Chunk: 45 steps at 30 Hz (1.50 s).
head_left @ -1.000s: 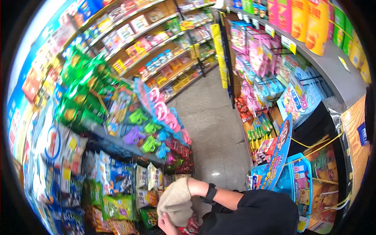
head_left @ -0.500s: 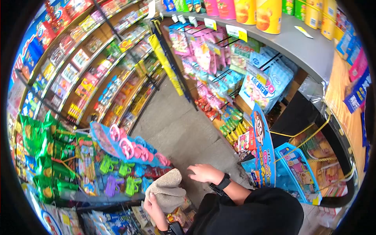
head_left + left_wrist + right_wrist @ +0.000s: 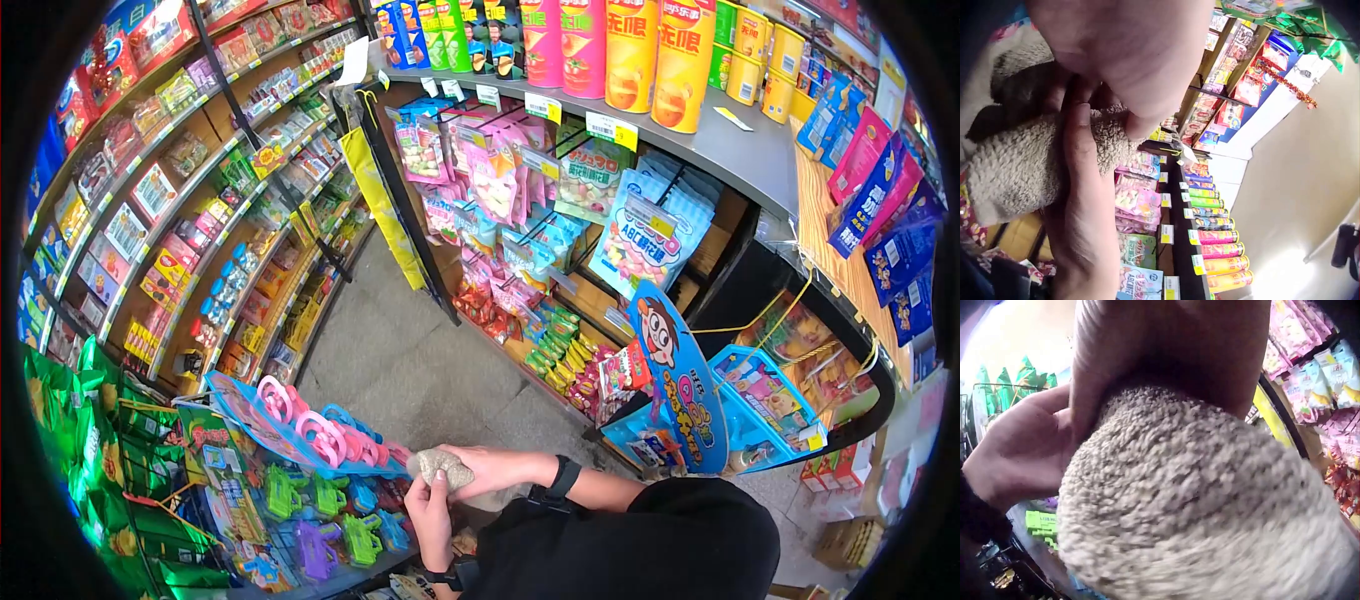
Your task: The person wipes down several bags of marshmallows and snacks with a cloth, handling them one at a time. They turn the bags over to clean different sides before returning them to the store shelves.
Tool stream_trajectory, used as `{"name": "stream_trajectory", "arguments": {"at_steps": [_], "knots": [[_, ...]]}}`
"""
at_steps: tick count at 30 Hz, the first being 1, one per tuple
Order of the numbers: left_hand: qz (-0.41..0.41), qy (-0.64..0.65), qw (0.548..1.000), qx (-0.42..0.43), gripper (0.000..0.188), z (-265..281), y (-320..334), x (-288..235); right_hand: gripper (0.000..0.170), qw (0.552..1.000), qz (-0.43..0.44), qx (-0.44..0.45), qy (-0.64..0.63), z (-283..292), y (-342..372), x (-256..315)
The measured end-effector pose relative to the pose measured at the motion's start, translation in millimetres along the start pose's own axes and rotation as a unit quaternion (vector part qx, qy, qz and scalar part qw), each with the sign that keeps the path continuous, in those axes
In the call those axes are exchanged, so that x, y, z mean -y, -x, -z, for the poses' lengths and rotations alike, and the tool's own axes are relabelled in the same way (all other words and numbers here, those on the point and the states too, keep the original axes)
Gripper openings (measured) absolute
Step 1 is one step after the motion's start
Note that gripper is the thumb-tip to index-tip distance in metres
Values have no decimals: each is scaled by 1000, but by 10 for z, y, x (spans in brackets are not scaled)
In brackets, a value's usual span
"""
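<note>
A beige, fluffy towel-like cloth (image 3: 440,467) is bunched between both hands, in front of the body in the head view. My left hand (image 3: 430,520) grips its near side, thumb lying over the fabric. From the right, my right hand (image 3: 492,468) holds the same cloth, its fingers partly covered by the folds. Close up in the left wrist view, the cloth (image 3: 1019,169) hangs in thick folds, and the right thumb (image 3: 1088,187) presses along it. A wide flap of the cloth (image 3: 1191,500) fills much of the right wrist view, with the left hand (image 3: 1022,444) behind it.
Just beyond the hands stands a blue display card with pink toys (image 3: 325,435), above green and purple toy guns (image 3: 320,545). To the right are a blue cartoon sign (image 3: 680,390) and a blue basket (image 3: 765,400). Shelves of snacks line a grey floor aisle (image 3: 390,340).
The right hand, first at the cloth, came off it and now holds it again beside the left hand. The cloth is more tightly bunched. The head view has turned right.
</note>
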<state>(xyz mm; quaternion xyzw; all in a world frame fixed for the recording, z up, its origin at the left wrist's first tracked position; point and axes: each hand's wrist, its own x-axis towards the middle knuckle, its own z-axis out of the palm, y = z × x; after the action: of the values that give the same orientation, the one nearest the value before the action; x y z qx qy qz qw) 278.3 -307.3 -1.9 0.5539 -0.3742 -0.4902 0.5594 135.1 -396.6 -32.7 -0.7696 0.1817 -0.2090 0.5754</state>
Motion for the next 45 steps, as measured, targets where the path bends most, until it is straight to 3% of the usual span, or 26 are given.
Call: {"name": "stream_trajectory", "arguments": {"at_steps": [2,3,7,11,12,14,16,17,20,22,24,26,28,29,30,32,33,34,36,38,40,42,43,44,45], "knots": [[-20,-22,1000,-2,22,82,-96,40,74,995,-72,-43,54,-63,-112,-171],[3,-15,1000,3,22,143,-132,73,65,998,-55,-30,25,8,-144,-37],[46,-60,997,31,24,281,-287,119,52,996,-85,-2,26,83,-275,-210],[95,-59,994,-1,29,228,-644,109,51,996,-81,-15,17,271,-532,-406],[93,-88,992,-16,32,207,-791,89,53,989,-126,2,74,333,-637,-480],[77,-128,987,-61,38,108,-1141,7,58,977,-163,18,134,505,-884,-679],[-45,-303,944,-120,42,87,-1561,115,63,987,-126,35,89,749,-1129,-873],[-68,-255,952,-155,43,12,-1810,207,63,983,-134,36,117,892,-1248,-986],[-36,-336,928,-158,47,-293,-2465,-127,59,984,-113,-3,136,1492,-1562,-1073],[-65,-351,918,-171,47,-544,-2888,-331,55,992,-91,-34,82,1905,-1674,-1054],[-83,-338,930,-122,41,-831,-3280,-548,51,991,-102,-87,10,2402,-1715,-925],[-124,-377,912,-103,35,-1015,-3657,-521,48,987,-122,-93,46,2677,-1745,-1062],[-151,-348,917,-126,23,-1183,-3996,-580,37,974,-87,-210,-24,2998,-1770,-987],[-150,-340,919,-131,23,-1204,-4196,-632,40,974,-128,-188,13,3152,-1737,-923],[-145,-306,931,-135,27,-1148,-4399,-688,40,974,-132,-181,20,3223,-1700,-1081],[-130,-267,944,-140,37,-1008,-4774,-724,51,955,-111,-254,-105,3217,-1579,-1504],[-162,-242,949,-119,40,-941,-4999,-710,59,955,-136,-236,-115,3316,-1571,-1423],[-195,-217,952,-96,43,-924,-5221,-707,59,955,-141,-237,-112,3393,-1608,-1345],[-186,-171,965,-68,40,-996,-5653,-762,57,954,-99,-257,-113,3523,-1720,-1237],[-175,-128,976,-33,37,-1112,-6155,-807,56,945,-113,-280,-123,3621,-1808,-1275],[-213,-54,973,72,35,-1311,-6703,-808,56,934,-172,-310,-44,3702,-1895,-1361],[-190,-23,974,118,34,-1496,-7196,-787,55,915,-155,-369,-42,3748,-2069,-1414],[-231,-6,966,118,31,-1613,-7431,-758,54,901,-169,-395,-63,3775,-2181,-1389],[-224,-6,965,133,31,-1666,-7596,-728,53,885,-182,-420,-82,3804,-2294,-1362],[-256,-94,957,101,29,-1718,-7705,-777,47,872,-187,-443,-92,3815,-2416,-1338]]}}
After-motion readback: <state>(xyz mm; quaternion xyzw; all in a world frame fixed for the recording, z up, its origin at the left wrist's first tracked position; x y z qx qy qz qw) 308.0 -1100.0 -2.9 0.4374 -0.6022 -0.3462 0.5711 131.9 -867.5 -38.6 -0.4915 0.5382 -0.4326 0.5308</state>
